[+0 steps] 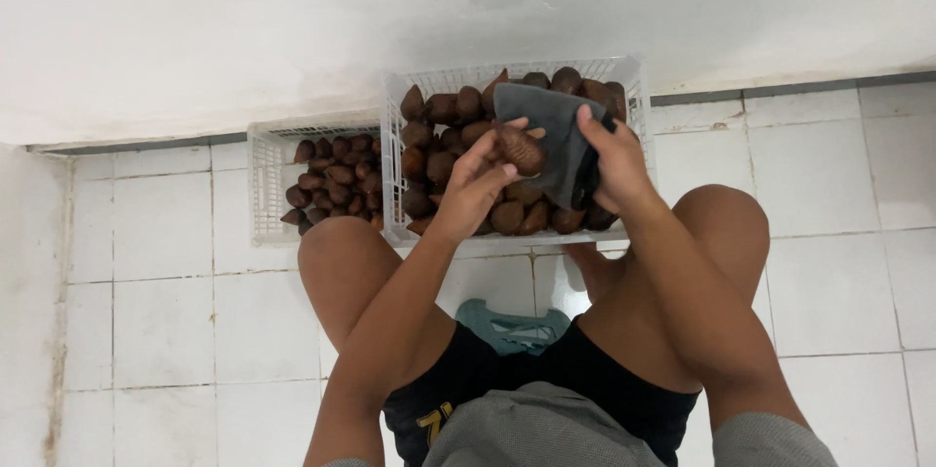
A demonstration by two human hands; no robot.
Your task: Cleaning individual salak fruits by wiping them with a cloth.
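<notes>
Our left hand (478, 179) pinches a scaly brown teardrop-shaped fruit (520, 148) — our right hand (614, 163) clamps a soft dark grey cloth (551, 136) at three o'clock, above the white plastic lattice crate (393, 184).

**Hand and Arm Pose**

Both forearms extended forward between the raised bare knees. The left hand (480, 177) was curled, fingertips pinched together. The right hand (612, 160) was closed, thumb on top, wrist bent slightly inward toward the left.

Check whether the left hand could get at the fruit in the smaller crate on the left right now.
Probably not at once: the left hand grips a brown fruit over the larger crate. The smaller crate lies open-topped beside it.
</notes>
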